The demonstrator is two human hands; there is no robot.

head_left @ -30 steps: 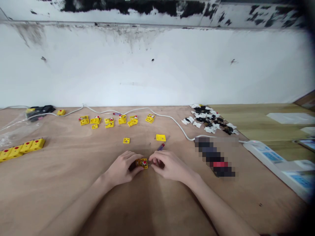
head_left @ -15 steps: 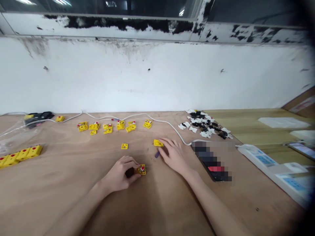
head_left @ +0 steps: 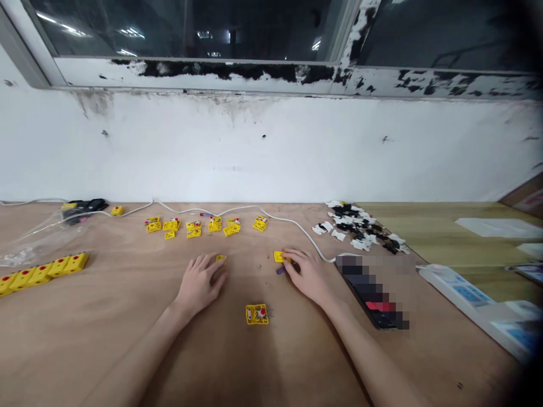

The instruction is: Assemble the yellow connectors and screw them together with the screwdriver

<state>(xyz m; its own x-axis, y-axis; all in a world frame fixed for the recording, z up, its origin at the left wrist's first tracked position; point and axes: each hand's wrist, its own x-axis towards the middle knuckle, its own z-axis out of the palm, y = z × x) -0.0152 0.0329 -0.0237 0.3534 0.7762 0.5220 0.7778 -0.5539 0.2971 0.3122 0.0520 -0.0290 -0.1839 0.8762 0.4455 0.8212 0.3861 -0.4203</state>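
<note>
My left hand (head_left: 201, 284) is beside a small yellow plastic cover (head_left: 221, 259) on the table, fingertips at its edge, thumb spread apart from the fingers. My right hand (head_left: 309, 278) has its fingertips and thumb on another yellow plastic cover (head_left: 279, 256). Just under that hand lies a purple-handled tool (head_left: 280, 270), partly hidden. Between my forearms rests an open yellow casing (head_left: 257, 314) with a red button and small metal parts inside; neither hand touches it. A few tiny pieces (head_left: 267, 284) lie between the hands.
Several open yellow casings (head_left: 193, 228) line the back, near a white cable (head_left: 292, 220). Closed yellow boxes with red buttons (head_left: 59, 265) form a row at left. Black and white pieces (head_left: 360, 226) are heaped back right. A pixelated dark object (head_left: 369, 294) and power strip (head_left: 462, 294) lie right.
My left hand has let go of the open yellow casing and moved up and left to the small yellow cover. My right hand remains at its cover. The view has tilted upward slightly.
</note>
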